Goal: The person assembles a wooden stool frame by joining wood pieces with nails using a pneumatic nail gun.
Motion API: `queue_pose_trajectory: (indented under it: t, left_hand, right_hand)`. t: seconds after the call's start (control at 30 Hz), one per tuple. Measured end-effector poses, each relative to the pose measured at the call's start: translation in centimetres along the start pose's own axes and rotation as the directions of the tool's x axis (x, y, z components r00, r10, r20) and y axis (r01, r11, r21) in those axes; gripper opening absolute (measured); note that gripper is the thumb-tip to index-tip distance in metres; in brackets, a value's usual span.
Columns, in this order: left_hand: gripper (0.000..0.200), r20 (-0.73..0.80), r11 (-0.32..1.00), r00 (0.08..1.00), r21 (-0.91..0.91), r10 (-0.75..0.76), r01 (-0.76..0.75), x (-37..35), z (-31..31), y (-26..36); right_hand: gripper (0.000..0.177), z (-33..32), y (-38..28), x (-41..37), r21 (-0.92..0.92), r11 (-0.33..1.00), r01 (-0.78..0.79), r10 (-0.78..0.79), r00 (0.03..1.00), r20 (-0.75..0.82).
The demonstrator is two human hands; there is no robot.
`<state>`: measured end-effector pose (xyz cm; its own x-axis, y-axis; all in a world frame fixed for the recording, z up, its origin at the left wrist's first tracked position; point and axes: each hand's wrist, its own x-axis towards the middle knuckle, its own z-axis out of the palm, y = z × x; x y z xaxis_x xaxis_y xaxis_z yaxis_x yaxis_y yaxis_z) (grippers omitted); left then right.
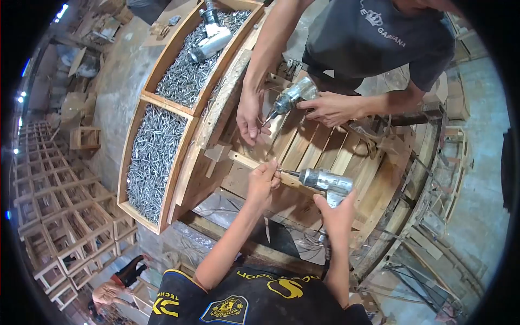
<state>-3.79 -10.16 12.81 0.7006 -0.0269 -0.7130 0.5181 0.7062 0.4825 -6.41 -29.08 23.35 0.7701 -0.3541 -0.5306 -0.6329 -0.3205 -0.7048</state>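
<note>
My right hand [337, 214] grips a silver pistol-shaped pneumatic screwdriver [327, 181], its long bit pointing left. At the bit's tip, the fingers of my left hand [262, 184] are pinched together over a wooden rail [244, 159]; whatever small piece they hold is hidden. The rail lies along the near side of a slatted wooden panel [319, 146]. Across from me, a co-worker's hand [328, 108] holds a second pneumatic screwdriver [295, 96]. The co-worker's other hand [251, 114] is at that tool's bit.
To the left, a two-compartment wooden tray [142, 96] holds masses of screws [154, 162]. Another silver driver [211, 43] rests on the screws in its far compartment. Stacked wooden frames [70, 216] stand farther left. Another person [111, 290] bends at lower left.
</note>
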Motion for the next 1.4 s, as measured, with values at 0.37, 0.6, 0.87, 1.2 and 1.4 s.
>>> queue_pose_trajectory:
  t: [0.37,0.6,0.87,1.2,1.4]
  left_hand:
    - [0.025,-0.103,0.966,0.991,0.252,0.082,-0.054,1.4,3.8,-3.0]
    - [0.018,-0.133,0.962,0.987,0.269,0.092,-0.053,3.0,4.7,-5.2]
    - [0.017,-0.065,0.983,0.987,0.107,-0.144,0.150,3.5,3.5,-6.7]
    - [0.008,-0.146,0.934,0.966,0.258,-0.214,0.246,6.2,0.7,-7.3]
    - [0.029,0.062,0.922,0.957,0.290,-0.284,0.255,8.0,0.8,-5.8]
  right_hand:
    - [0.080,-0.2,3.6,1.0,0.070,0.994,-0.081,0.088,0.991,-0.100]
    - [0.075,0.0,5.1,2.2,0.133,0.988,-0.080,0.104,0.978,-0.183]
    - [0.085,-0.2,7.8,2.9,0.087,0.991,-0.099,0.111,0.984,-0.138]
    - [0.068,-1.9,6.7,0.2,-0.078,0.981,-0.175,0.169,0.982,-0.081]
    - [0.099,1.3,10.2,1.6,-0.130,0.991,-0.008,-0.032,0.954,-0.299]
